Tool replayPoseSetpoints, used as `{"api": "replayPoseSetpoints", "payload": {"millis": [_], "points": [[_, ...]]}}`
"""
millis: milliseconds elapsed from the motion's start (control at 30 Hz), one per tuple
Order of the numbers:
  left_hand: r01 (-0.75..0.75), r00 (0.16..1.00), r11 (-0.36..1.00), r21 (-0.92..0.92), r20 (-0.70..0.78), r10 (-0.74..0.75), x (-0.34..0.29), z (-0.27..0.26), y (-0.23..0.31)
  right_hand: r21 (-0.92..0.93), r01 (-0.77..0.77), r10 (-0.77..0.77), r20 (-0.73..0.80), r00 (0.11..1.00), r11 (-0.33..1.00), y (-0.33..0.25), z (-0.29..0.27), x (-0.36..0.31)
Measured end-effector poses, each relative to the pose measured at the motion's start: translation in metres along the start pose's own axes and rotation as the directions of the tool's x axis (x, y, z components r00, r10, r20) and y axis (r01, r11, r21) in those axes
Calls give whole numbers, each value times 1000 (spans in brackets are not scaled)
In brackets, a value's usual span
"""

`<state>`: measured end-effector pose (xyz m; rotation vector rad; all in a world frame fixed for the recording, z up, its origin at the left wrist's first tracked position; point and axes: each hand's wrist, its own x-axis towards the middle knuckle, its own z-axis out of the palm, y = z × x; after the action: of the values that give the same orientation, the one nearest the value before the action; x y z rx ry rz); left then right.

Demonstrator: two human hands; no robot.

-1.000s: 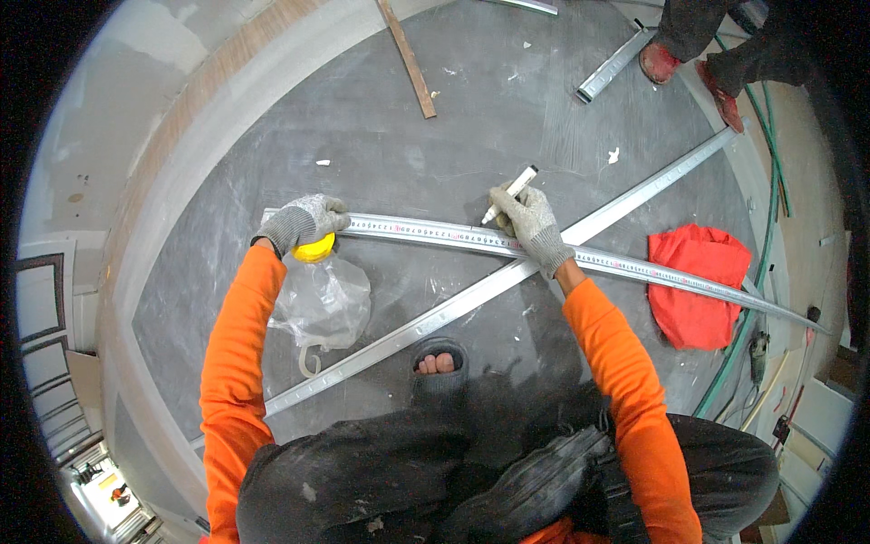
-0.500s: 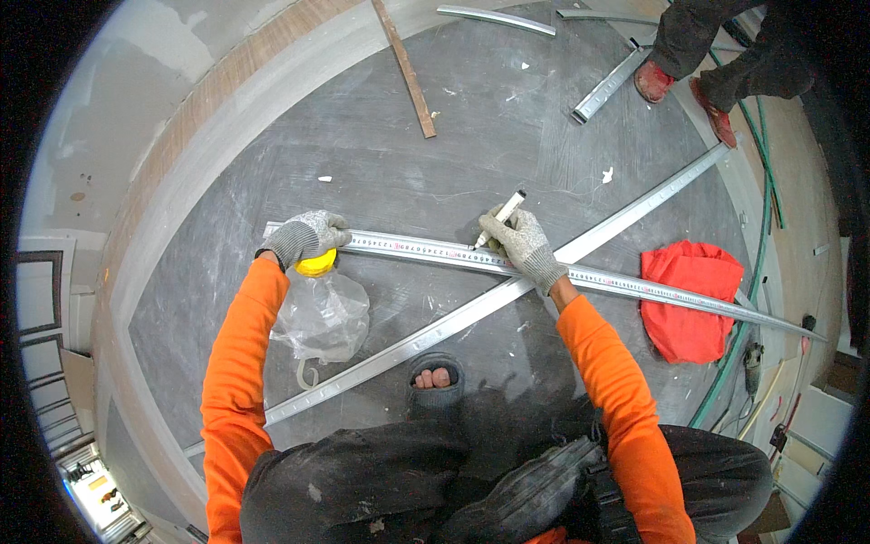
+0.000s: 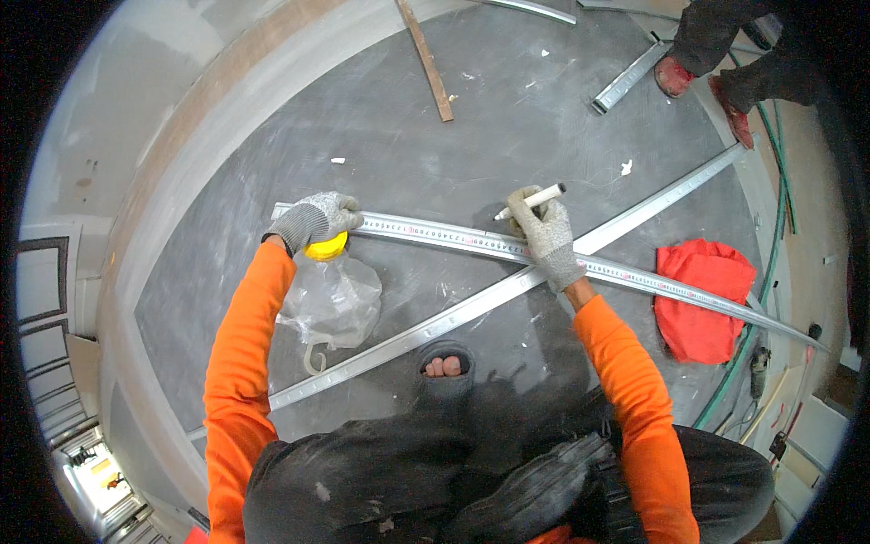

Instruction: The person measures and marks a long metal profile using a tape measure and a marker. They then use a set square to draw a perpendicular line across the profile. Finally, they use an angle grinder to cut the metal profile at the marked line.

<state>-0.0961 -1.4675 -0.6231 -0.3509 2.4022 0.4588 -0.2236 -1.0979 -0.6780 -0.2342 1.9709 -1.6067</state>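
My gloved left hand (image 3: 322,220) is closed around a yellow tape measure (image 3: 328,247), at the left end of a long metal stud (image 3: 283,210). From it the silver tape blade (image 3: 435,232) runs right along the stud, slanting slightly down. In my gloved right hand (image 3: 548,238) is a white marker (image 3: 545,195) with a black end. Its tip points left, just beyond the stud's far edge and seemingly off the blade. The heel of this hand rests over the stud and blade. A second metal stud (image 3: 453,321) crosses diagonally near my right wrist.
A clear plastic bag (image 3: 337,304) lies below my left hand. A red cloth bag (image 3: 702,313) sits by the stud at right. Beyond are a wooden strip (image 3: 426,59), a short metal piece (image 3: 630,77), green hoses (image 3: 775,245) and another person's red shoes (image 3: 673,76).
The marker tip has come away from the blade's far edge. My right hand has shifted right and slightly up along the stud. My left hand keeps its hold; the whole view has shifted slightly.
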Motion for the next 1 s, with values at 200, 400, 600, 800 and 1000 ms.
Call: {"api": "replayPoseSetpoints", "payload": {"millis": [200,400,600,800,1000], "points": [[84,996,996,12,17,-85,-3,-3,12,-16,64,-63,11,998,998,-9,-12,0],[36,999,998,43,-22,-36,-10,3,5,-145,77,-65,86,994,986,-19,-3,-12],[63,994,992,108,-93,-53,-22,7,15,-174,78,-67,67,995,982,-10,-5,-15],[139,973,986,89,-198,-119,-42,20,17,-179,39,-28,64,998,983,-17,-5,-21],[-81,989,991,-103,-129,68,-92,21,52,-402,303,-199,281,939,864,-43,-36,-35]]}}
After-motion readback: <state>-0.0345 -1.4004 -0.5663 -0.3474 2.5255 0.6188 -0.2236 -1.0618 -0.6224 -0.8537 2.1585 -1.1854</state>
